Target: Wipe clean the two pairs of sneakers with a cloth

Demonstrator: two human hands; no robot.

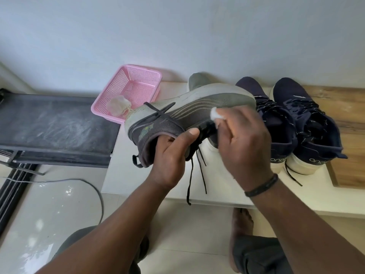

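Grip: left hand [169, 155] holds grey sneaker [189, 109] (sideways).

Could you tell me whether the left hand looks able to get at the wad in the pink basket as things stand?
Probably not yet: the left hand grips the grey sneaker, whose heel lies in front of the wad in the pink basket.

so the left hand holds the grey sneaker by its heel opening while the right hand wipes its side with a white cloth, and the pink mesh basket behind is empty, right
Not quite: the pink mesh basket is not empty; the head view shows a crumpled pale wad in it. The rest holds: the left hand grips the grey sneaker at its heel opening, and the right hand presses the white cloth on its side.
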